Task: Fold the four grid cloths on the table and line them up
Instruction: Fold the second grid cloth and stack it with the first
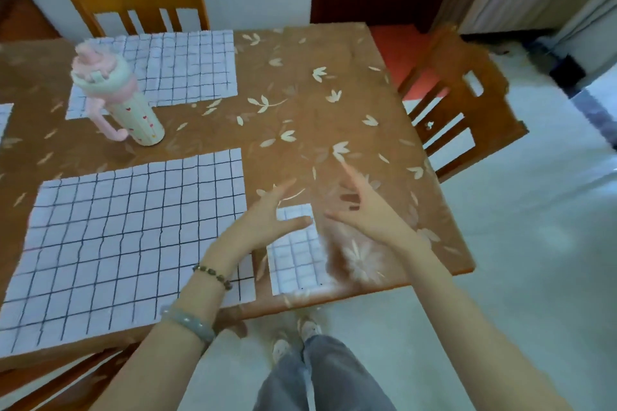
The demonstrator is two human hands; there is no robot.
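Note:
A small folded white grid cloth [295,260] lies near the table's front edge. Just above its far end hover my left hand [267,213] and my right hand [364,210], both with fingers spread and holding nothing. To the left, a large grid cloth [117,243] lies spread flat. Another grid cloth [180,67] lies flat at the far side, partly under a bottle. A sliver of one more grid cloth [4,117] shows at the left edge of the view.
A pink and white bottle [123,100] with a handle stands on the brown leaf-patterned table [317,103]. Wooden chairs stand at the far side [133,0] and the right side [464,100]. My feet are on the pale floor below the table's front edge.

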